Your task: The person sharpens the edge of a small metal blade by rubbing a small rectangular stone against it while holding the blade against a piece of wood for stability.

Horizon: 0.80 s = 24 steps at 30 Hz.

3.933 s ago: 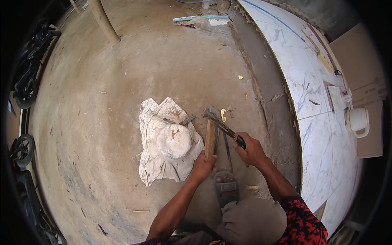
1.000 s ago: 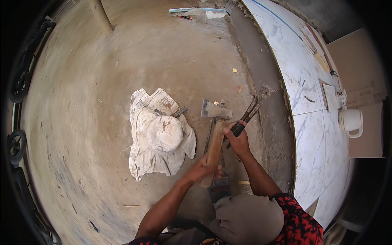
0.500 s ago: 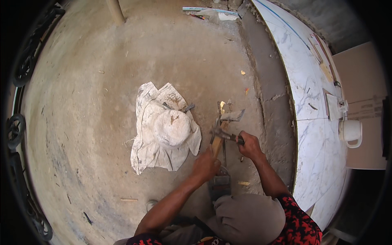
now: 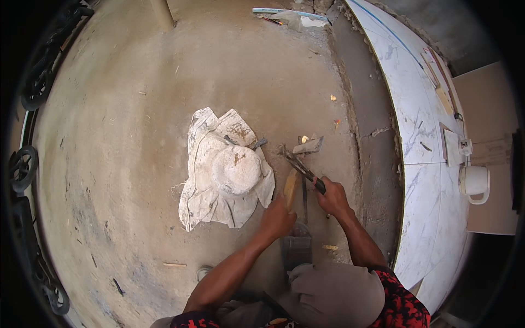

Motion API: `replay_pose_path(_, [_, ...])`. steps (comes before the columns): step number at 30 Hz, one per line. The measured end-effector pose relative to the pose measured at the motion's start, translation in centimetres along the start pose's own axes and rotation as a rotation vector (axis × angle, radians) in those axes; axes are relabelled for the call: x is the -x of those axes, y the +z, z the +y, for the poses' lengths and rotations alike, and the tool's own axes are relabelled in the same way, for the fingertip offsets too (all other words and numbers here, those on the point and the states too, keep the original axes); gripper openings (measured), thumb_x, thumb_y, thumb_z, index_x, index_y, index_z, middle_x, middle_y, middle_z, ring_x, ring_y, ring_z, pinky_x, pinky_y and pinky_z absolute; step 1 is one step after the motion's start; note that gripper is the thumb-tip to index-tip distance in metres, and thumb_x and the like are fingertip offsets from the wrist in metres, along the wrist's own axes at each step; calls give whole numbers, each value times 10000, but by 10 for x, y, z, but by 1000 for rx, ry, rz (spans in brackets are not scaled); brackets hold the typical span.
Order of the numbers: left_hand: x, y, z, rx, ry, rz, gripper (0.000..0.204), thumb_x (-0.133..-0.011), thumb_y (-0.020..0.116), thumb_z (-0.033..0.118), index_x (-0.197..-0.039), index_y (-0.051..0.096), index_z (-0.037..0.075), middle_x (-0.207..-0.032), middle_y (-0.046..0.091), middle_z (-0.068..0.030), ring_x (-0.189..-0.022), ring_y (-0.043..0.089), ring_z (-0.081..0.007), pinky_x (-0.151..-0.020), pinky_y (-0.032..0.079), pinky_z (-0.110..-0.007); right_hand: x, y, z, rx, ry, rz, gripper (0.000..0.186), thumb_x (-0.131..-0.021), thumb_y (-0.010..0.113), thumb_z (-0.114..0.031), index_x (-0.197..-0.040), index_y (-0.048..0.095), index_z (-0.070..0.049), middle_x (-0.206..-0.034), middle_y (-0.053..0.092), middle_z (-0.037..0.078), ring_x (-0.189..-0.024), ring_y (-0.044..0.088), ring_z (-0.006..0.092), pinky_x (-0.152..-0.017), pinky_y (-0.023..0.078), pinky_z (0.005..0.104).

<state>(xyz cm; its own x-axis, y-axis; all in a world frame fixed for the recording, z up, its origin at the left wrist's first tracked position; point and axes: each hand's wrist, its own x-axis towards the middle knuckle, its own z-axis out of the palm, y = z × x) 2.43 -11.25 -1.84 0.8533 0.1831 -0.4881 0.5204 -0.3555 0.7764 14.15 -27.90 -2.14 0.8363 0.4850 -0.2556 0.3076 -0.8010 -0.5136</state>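
My left hand is closed on the wooden handle of a hatchet, whose grey blade lies at the far end, over the concrete floor. In my right hand is a dark-handled hammer, held slanting across the hatchet handle near its blade. A thin dark bar runs beneath the hatchet, above my blurred sandalled foot. Just left of my hands lies a dirty white sack, draped with a rounded bulge in it; what is under it is hidden.
Along the right runs a raised marble-tiled ledge with wooden sticks, a white jug and cardboard. A post and a pipe are at the back. Black wheeled objects line the left.
Since half a second ago the hammer head has swung up and forward toward the hatchet blade. In the earlier frames it moved out to the right, then back across the hatchet. Both grips remain.
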Motion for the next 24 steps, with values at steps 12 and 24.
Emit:
replay_pose_path(12, [-5, -13, 0, 138, -83, -44, 620, -762, 639, 178, -1273, 387, -67, -991, 622, -323, -952, 619, -447, -814, 491, -478, 11, -8, -11, -22, -256, 33, 185, -806, 667, -175, -782, 574, -16, -744, 631, 235, -737, 622, 452, -644, 485, 475])
replay_pose_path(24, [-6, -18, 9, 164, -114, -187, 632, -766, 612, 187, -1304, 396, -66, -1055, 599, -304, -1016, 601, -405, -873, 454, -402, -16, -5, 4, -52, -323, 51, 131, -782, 694, -159, -806, 608, -63, -746, 641, 181, -734, 634, 388, -621, 478, 453])
